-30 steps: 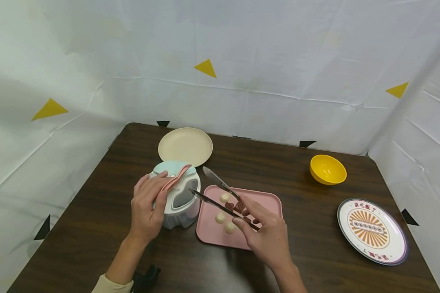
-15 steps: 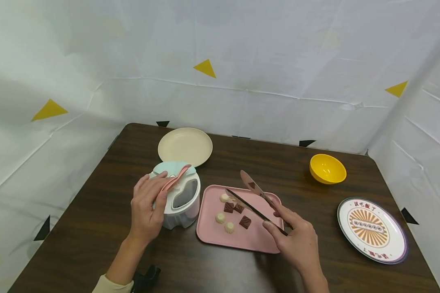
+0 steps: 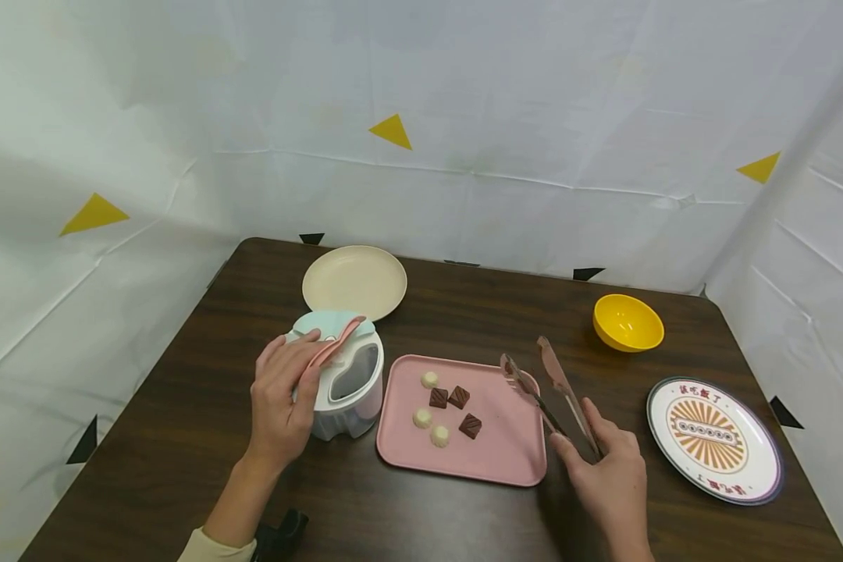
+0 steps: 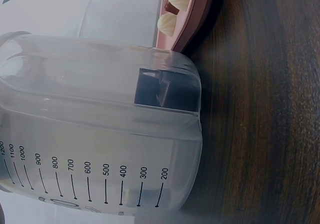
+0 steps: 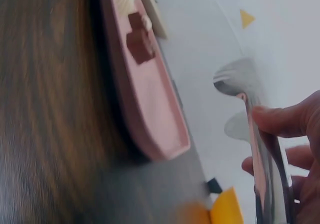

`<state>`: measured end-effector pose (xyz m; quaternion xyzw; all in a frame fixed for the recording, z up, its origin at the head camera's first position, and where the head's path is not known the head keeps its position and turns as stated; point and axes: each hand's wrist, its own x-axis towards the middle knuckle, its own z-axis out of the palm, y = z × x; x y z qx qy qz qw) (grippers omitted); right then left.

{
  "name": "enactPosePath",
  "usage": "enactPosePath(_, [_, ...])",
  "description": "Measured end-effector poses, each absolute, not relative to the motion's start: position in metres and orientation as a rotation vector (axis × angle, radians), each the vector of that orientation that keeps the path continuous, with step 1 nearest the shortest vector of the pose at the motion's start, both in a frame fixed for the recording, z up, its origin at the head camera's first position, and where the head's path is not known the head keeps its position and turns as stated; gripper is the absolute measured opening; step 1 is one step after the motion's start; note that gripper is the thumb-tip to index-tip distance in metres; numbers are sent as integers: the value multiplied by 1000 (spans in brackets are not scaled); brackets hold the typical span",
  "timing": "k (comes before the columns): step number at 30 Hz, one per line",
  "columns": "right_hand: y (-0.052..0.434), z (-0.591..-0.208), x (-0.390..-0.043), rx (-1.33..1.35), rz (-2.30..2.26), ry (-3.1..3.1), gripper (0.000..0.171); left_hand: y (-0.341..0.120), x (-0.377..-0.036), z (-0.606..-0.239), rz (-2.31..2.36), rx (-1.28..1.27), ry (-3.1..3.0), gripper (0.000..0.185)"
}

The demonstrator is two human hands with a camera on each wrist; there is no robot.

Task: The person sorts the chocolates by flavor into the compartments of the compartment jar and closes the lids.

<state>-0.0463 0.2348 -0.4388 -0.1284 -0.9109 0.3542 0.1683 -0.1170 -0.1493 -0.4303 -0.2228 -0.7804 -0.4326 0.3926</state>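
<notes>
On a dark wooden table (image 3: 183,437), a person's left hand (image 3: 281,398) rests curled against the side of a clear measuring container (image 3: 344,382), fingers wrapped round it near its pale green lid (image 3: 326,320) and a pink strap-like handle (image 3: 333,347) that crosses the lid. The left wrist view shows the container's clear wall (image 4: 100,134) printed with a scale of numbers from 200 up to 1200.

To the right, the right hand (image 3: 607,480) grips a pair of metal tongs (image 3: 548,382) at their hinged end, fingers closed round the two arms. The tong tips stand slightly apart, holding nothing, above the right edge of a pink tray (image 3: 506,460). From the right wrist view, the fingers (image 5: 285,121) press on the shiny tong arm (image 5: 260,149), with the pink tray's rim (image 5: 150,109) seen edge-on beside it.

The tray lies between the two hands, just beside the container. On its left half sit three small white candies (image 3: 422,417) and three brown chocolate squares (image 3: 470,425), loosely grouped.

Farther back, a cream plate (image 3: 354,281) lies behind the container. A yellow bowl (image 3: 628,324) stands toward the back right, and a round plate with an orange sunburst pattern (image 3: 713,441) lies near the right edge. White sheeting marked with yellow triangles (image 3: 391,131) surrounds the table.
</notes>
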Motion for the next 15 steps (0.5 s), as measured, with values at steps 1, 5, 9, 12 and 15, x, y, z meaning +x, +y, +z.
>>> enactPosePath(1, [238,-440,-45,-402,1001,-2608,69,-149,-117,-431,-1099,-565,-1980,33])
enactPosePath(5, [248,-444,-43,-503,980,-2653,74,-149,-117,-431,-1099,-565,-1979,33])
enactPosePath(9, [255,-450,-41,-562,978,-2658,75,-150,-117,-431,-1103,-566,-1979,33])
enactPosePath(12, [258,-455,-41,-616,983,-2663,75,-150,-117,-431,-1105,-563,-1980,33])
enactPosePath(15, [260,-460,-41,-668,986,-2663,76,-150,-117,-432,-1106,-561,-1983,32])
